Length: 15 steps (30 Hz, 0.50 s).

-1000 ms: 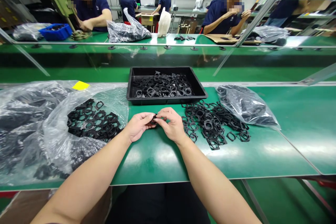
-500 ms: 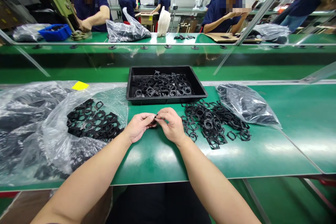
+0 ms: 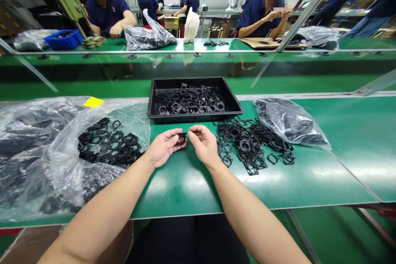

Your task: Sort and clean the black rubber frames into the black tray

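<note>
My left hand (image 3: 163, 146) pinches a small black plastic ring part (image 3: 182, 138) between thumb and fingers, its round opening facing me. Just right of it, my right hand (image 3: 204, 144) has thumb and fingertips drawn together by the part's upper corner. Whether they touch it or grip something tiny, I cannot tell. Beyond both hands stands a black tray (image 3: 194, 119) holding many similar black parts. A heap of thin black rings (image 3: 246, 140) lies to the right of my right hand.
To the left, an open clear plastic bag (image 3: 71, 144) spills black frame parts (image 3: 108, 142), with a yellow label (image 3: 93, 102) behind. Another bag of black parts (image 3: 291, 121) lies right. Across the metal-framed divider, co-workers sit near a blue bin (image 3: 63, 40) and a hand press (image 3: 74, 16).
My hands have drawn slightly apart, so the ring part now shows in my left fingers. My right fingertips have shifted a little to the right. Across the bench, a co-worker's arm has moved right.
</note>
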{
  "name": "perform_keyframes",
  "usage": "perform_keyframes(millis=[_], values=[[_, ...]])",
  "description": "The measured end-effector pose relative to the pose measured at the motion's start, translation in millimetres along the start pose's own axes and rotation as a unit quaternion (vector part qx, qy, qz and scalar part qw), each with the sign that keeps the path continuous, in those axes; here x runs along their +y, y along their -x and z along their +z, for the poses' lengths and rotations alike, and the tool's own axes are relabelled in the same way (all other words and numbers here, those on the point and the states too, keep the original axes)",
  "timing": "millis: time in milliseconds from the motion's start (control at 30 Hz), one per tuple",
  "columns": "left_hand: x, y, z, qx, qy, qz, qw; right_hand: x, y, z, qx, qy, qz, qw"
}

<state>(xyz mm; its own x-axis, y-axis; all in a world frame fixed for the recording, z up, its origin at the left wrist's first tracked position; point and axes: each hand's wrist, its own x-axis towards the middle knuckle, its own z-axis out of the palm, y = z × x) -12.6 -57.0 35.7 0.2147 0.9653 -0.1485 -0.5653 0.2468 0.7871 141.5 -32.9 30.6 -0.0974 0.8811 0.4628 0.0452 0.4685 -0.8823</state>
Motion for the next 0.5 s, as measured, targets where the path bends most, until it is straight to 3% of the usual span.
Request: perform_keyframes(millis=[200,500], values=[[0.8,0.9,-0.4,-0.01,0.016,0.017,1.0,-7.1,-1.1,-4.0,-0.03,0.107,-0.126,0.986],[-0.6,2.1,0.3,-0.008,0.02,0.032,0.999,-8.5,0.3,-1.3,-0.015,0.123,-0.146,0.981]])
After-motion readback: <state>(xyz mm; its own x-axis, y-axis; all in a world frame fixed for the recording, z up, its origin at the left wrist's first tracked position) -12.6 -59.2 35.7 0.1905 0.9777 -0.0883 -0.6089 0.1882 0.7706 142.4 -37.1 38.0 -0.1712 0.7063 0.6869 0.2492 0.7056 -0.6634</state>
